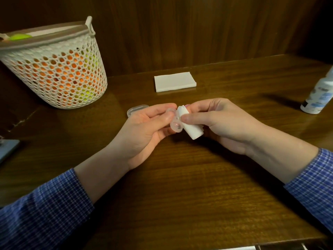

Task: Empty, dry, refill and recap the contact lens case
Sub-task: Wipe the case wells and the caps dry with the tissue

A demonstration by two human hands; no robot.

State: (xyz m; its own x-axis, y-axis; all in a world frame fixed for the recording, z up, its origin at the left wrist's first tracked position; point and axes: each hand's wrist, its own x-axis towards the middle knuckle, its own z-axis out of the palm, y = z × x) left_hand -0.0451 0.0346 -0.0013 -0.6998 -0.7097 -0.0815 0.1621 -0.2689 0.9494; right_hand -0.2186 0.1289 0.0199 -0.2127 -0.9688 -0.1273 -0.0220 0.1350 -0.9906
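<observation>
- Our left hand (144, 127) grips the clear contact lens case (175, 124) between thumb and fingers, lifted just above the wooden table (180, 186) near its middle.
- Our right hand (216, 121) pinches a folded white tissue (191, 127), its upper end pressed against the case; the two hands nearly touch.
- A small pink piece (187, 105) peeks out at the right fingertips; we cannot tell what it is.
- A clear lid or cap (137, 109) lies flat on the table just behind the left hand, partly hidden by the fingers.
- A stack of white napkins (174, 81) sits further back, close to the wood wall panel (180, 29), well apart from our hands.
- A white mesh basket (59, 69) holding orange and yellow-green balls stands at the far left, against the wall.
- A white bottle (319, 98) with a blue label stands at the right, cut off by the picture's edge.
- A grey flat object (7, 149) rests at the left edge, only partly seen.
- Between hands and napkins the tabletop lies bare, and the broad stretch toward the near edge holds only our forearms in blue checked sleeves (45, 213).
- The near table edge runs along the bottom right of the view.
</observation>
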